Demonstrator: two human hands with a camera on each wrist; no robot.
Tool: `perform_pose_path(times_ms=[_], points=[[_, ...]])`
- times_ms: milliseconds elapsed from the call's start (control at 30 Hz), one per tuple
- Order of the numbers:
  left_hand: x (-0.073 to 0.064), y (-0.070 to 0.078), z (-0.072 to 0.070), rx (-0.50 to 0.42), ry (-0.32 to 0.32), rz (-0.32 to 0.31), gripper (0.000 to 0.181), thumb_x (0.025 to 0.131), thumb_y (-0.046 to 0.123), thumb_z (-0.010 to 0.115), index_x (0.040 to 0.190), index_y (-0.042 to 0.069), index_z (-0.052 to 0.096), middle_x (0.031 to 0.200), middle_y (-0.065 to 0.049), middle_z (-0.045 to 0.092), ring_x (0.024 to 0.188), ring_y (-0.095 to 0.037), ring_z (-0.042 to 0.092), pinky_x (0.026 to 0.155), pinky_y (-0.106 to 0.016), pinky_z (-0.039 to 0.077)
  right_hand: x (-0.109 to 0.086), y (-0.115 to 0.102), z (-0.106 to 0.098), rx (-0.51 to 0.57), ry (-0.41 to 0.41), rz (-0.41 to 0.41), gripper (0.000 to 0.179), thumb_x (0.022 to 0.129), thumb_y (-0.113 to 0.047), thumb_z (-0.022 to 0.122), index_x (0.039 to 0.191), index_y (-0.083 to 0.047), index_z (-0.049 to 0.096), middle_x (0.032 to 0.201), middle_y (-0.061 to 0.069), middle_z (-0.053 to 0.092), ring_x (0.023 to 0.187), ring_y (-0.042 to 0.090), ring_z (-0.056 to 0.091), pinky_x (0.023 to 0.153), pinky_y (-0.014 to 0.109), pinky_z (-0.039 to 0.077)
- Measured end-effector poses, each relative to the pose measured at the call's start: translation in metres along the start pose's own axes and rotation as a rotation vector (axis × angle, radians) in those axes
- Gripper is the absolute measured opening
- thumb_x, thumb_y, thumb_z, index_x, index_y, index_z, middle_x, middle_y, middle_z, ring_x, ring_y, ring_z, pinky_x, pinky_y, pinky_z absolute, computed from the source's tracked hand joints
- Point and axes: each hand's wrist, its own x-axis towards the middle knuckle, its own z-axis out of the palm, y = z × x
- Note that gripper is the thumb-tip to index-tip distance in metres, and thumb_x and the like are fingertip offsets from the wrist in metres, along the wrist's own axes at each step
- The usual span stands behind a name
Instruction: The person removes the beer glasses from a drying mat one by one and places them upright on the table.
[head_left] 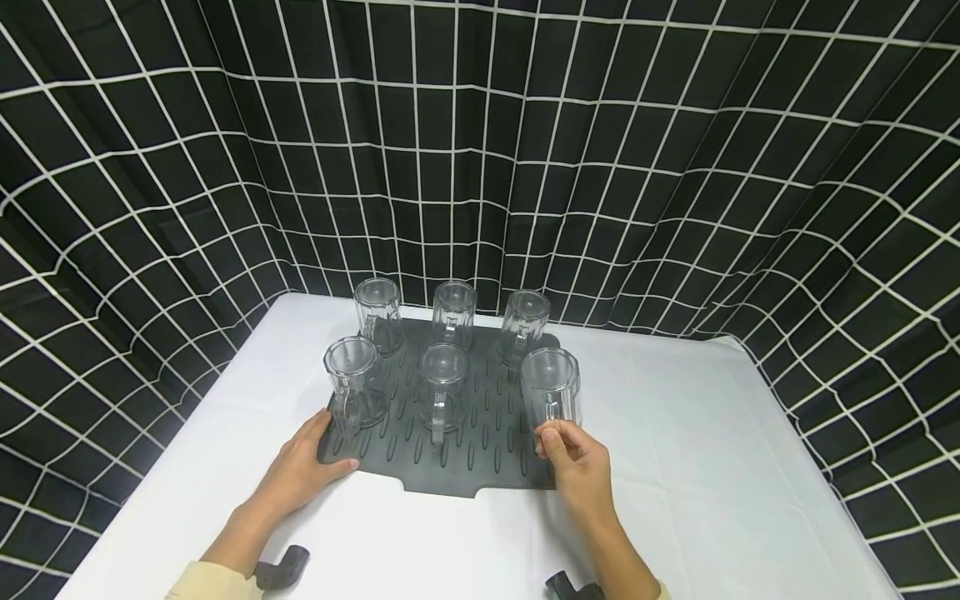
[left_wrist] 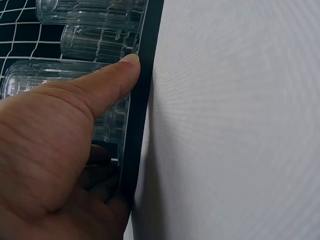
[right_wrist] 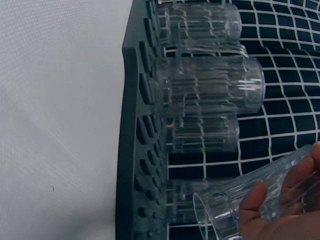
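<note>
Reading the dark ribbed mat (head_left: 480,468) as a clock face, with twelve at its far edge in the head view, the right hand (head_left: 576,462) sits near four and holds a clear glass mug (head_left: 550,383) at about three, thumb and fingers pinching it low on its near side, where they hide much of the handle. That mug is upside down; the right wrist view shows it slanted against the standing ones, its open rim turned toward the mat and apart from it. The left hand (head_left: 298,468) is at eight, spread wide and holding no mug: its thumb (left_wrist: 112,80) is stretched out to the mat's near edge, while its other fingers touch the left edge. Five more mugs stand inverted on the mat. The near-left mug (head_left: 358,383) is at nine, close to the left hand; the near-middle mug (head_left: 442,385) stands about the centre, its handle toward six. Behind these, the far-left mug (head_left: 378,315) is between ten and eleven, the far-middle mug (head_left: 454,312) at twelve, and the far-right mug (head_left: 525,323) between one and two. A white cloth (head_left: 697,442) lies under the mat, and a black curtain (head_left: 480,167) with a white grid hangs beyond twelve.
</note>
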Motion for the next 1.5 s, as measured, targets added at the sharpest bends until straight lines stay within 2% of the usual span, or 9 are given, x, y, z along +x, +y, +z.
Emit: perform_pose_path(times_ms=[133,300,500,600,833,1000,1133,1333,1500], points=[[0.000,0.000,0.000,0.007,0.004,0.001,0.100,0.079,0.045,0.076,0.147,-0.008,0.027,0.151,-0.029,0.024,0.133,-0.051,0.027,0.106,-0.064,0.025,0.000,-0.002,-0.003,0.019,0.027,-0.068,0.009,0.093,0.003,0.060,0.089,0.006,0.069,0.075,0.012,0.065,0.069,0.014,0.062,0.067,0.022,0.056],[0.000,0.000,0.000,0.008,0.002,0.001,0.100,0.079,0.046,0.076,0.147,-0.008,0.027,0.151,-0.029,0.024,0.133,-0.051,0.027,0.106,-0.064,0.024,-0.001,-0.003,-0.006,0.047,0.073,-0.111,0.005,0.087,0.010,0.065,0.088,0.008,0.070,0.082,0.012,0.070,0.073,0.012,0.067,0.071,0.023,0.057],[0.001,0.000,0.000,0.009,-0.001,0.008,0.100,0.079,0.044,0.077,0.147,-0.009,0.027,0.150,-0.030,0.025,0.133,-0.051,0.027,0.106,-0.064,0.024,0.001,0.000,-0.010,0.052,0.043,-0.255,0.013,0.085,0.019,0.060,0.090,0.011,0.069,0.084,0.014,0.069,0.075,0.010,0.066,0.072,0.022,0.057],[0.002,0.000,-0.001,0.010,-0.001,0.007,0.100,0.079,0.045,0.077,0.147,-0.009,0.027,0.150,-0.030,0.024,0.133,-0.051,0.027,0.106,-0.064,0.024,0.002,0.001,-0.013,0.022,0.021,-0.329,0.015,0.085,0.021,0.057,0.090,0.011,0.068,0.086,0.014,0.069,0.077,0.010,0.066,0.071,0.022,0.057],[0.003,0.000,-0.004,0.008,-0.004,-0.008,0.100,0.077,0.044,0.078,0.147,-0.008,0.028,0.150,-0.030,0.026,0.133,-0.051,0.027,0.106,-0.064,0.024,0.003,-0.001,-0.018,-0.050,-0.009,-0.379,0.018,0.079,0.021,0.065,0.086,0.005,0.072,0.079,0.011,0.069,0.069,0.011,0.061,0.066,0.017,0.053],[0.003,0.000,-0.008,-0.006,-0.022,-0.019,0.099,0.077,0.038,0.080,0.145,-0.011,0.028,0.148,-0.033,0.026,0.133,-0.052,0.027,0.106,-0.064,0.024,0.004,-0.002,-0.018,-0.157,0.017,-0.468,0.022,0.073,0.017,0.074,0.083,-0.002,0.075,0.076,0.005,0.071,0.063,0.013,0.057,0.059,0.015,0.048],[0.003,0.000,-0.011,-0.017,-0.020,-0.022,0.098,0.075,0.034,0.081,0.144,-0.011,0.029,0.147,-0.034,0.027,0.133,-0.052,0.026,0.106,-0.064,0.025,0.005,-0.003,-0.018,-0.194,0.032,-0.535,0.023,0.068,0.017,0.076,0.081,-0.002,0.074,0.076,0.007,0.072,0.061,0.015,0.058,0.055,0.017,0.048],[-0.001,0.004,-0.021,-0.053,-0.016,-0.050,0.102,0.075,0.040,0.081,0.145,-0.011,0.027,0.146,-0.036,0.025,0.132,-0.054,0.024,0.104,-0.066,0.025,0.004,-0.004,-0.022,-0.217,0.036,-0.541,0.008,0.075,0.007,0.078,0.079,0.001,0.074,0.076,0.010,0.072,0.064,0.017,0.061,0.059,0.018,0.050],[-0.005,0.009,-0.033,-0.066,0.008,-0.088,0.107,0.075,0.045,0.080,0.148,-0.009,0.023,0.147,-0.036,0.023,0.129,-0.057,0.027,0.100,-0.068,0.030,0.002,-0.008,-0.024,-0.240,0.016,-0.511,0.011,0.074,0.009,0.077,0.081,0.002,0.074,0.077,0.010,0.072,0.065,0.017,0.061,0.063,0.016,0.050]])
